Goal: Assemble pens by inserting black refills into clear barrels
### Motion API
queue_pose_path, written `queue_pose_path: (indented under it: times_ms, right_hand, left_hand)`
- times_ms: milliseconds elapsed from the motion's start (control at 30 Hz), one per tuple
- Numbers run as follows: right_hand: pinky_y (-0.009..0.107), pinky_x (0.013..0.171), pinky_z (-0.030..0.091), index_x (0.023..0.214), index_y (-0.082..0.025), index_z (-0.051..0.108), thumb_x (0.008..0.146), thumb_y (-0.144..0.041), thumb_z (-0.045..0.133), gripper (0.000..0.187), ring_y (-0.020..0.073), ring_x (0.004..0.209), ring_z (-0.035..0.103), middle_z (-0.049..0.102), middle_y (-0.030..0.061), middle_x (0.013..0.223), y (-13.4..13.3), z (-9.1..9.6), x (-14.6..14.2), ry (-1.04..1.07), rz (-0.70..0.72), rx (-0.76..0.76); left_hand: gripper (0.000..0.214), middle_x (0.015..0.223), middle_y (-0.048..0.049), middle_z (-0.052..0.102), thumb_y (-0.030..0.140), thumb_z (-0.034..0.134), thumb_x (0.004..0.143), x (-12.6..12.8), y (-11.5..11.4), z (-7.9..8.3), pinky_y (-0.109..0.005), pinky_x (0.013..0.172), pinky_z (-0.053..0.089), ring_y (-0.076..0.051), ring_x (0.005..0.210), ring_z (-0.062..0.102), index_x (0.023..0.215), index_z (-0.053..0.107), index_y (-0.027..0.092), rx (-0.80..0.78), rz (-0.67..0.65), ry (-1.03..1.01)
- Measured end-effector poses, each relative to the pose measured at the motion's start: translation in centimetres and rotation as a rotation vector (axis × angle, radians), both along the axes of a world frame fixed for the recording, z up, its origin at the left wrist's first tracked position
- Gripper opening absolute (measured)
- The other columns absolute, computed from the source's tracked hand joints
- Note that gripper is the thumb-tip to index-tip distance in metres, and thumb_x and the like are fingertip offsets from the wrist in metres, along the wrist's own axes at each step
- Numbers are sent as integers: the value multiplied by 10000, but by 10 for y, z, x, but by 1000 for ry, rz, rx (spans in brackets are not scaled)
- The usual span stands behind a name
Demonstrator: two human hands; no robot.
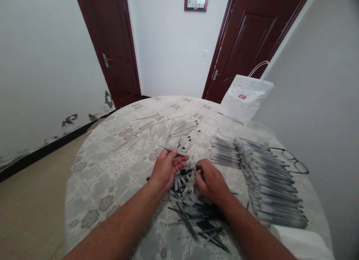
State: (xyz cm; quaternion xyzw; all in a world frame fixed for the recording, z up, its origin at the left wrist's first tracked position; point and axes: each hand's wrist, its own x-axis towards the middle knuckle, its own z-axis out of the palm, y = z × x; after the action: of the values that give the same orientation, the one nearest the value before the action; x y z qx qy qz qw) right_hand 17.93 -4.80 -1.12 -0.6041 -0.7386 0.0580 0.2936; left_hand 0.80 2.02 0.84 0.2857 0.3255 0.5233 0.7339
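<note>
My left hand [167, 166] is closed around a clear pen barrel [179, 152], pinching it between thumb and fingers, palm up. To its right, my right hand [209, 177] reaches down over a pile of small pen caps and parts [181, 185]. Its fingers are curled at the pile, and whatever they hold is hidden. Closer to me lie loose black refills [185, 220] in a tangled heap. Beyond both hands, clear pen barrels [158, 132] are scattered on the patterned tablecloth, with a few small black plugs [196, 122] near them.
Rows of assembled-looking pens [272, 181] are stacked on the right, with a smaller stack [224, 151] beside them. Eyeglasses [294, 161] rest at the right edge. A white paper bag [244, 97] stands at the back right. Something white [301, 243] lies at the near right.
</note>
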Motion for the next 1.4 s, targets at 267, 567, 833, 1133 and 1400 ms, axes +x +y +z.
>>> queue_pose_path:
  times_ms: [267,567,833,1133,1400]
  right_hand:
    - [289,747,498,1003,-217,648,920,-344,559,176,172,788,633,690,27,887,4,4,7,567,-129,53]
    - [266,667,513,990,-208,645,853,-358,668,204,152,715,637,692,8,823,6,-1,2,856,-68,-4]
    - [250,641,494,933,-208,666,864,-337,652,147,149,710,632,691,9,815,3,2,1,777,-71,17]
    - [258,723,481,924,-212,666,881,-213,609,71,149,815,605,650,22,892,2,9,2,541,-11,225]
    - [256,725,478,934,-209,671,897,-233,601,84,147,789,608,663,24,879,3,11,3,525,-13,205]
  left_hand:
    - [233,926,-95,709,264,717,827,11,-11,-1,-362,757,596,-240,875,726,928,534,159,-7,-117,12]
    - [216,998,-104,714,230,706,836,13,-16,-1,-397,829,587,-237,907,723,950,537,159,23,-158,-29]
    - [245,1012,-95,715,251,712,832,14,-17,1,-388,821,588,-215,880,726,966,525,168,31,-169,-23]
    - [244,997,-104,727,265,718,831,14,-14,-4,-388,823,595,-227,896,729,960,540,160,40,-176,23]
    - [246,983,-117,729,247,733,818,12,-10,-5,-351,783,605,-230,887,732,961,564,139,31,-190,57]
